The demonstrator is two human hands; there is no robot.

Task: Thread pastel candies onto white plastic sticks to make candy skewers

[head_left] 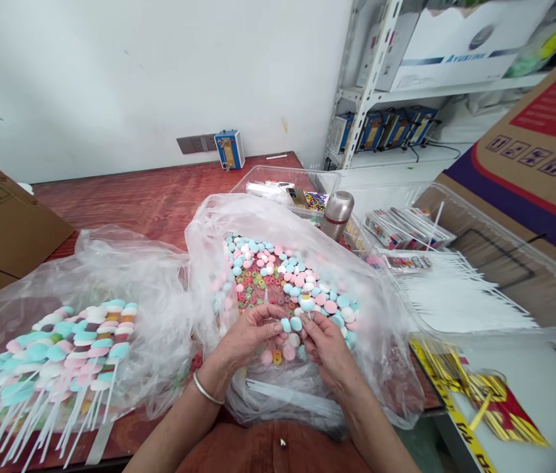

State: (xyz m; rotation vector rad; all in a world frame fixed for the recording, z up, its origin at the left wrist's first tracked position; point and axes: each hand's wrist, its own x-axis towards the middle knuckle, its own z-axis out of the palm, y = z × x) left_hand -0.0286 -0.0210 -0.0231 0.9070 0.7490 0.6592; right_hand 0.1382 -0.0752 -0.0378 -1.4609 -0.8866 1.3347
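My left hand (pixel 254 332) is closed in a pinch at a pale blue marshmallow (pixel 285 324). Facing it, my right hand (pixel 325 336) pinches a second pale blue marshmallow (pixel 296 323), and the two pieces almost meet. Just above the right fingertips is a short stack of blue, white and yellow pieces (pixel 307 303); whether that hand also holds it I cannot tell. Beneath both hands lies an open clear plastic bag (pixel 381 335) with loose pink, white and blue marshmallows (pixel 258 247) and small coloured rings (pixel 253 282).
Skewered marshmallows (pixel 81 345) lie on plastic at left, white sticks towards me. A steel flask (pixel 337 215) stands behind the bag, near a clear bin (pixel 287 172). White sticks (pixel 459 289) fill a container at right. Cardboard boxes (pixel 2 230) flank the red table (pixel 125 197).
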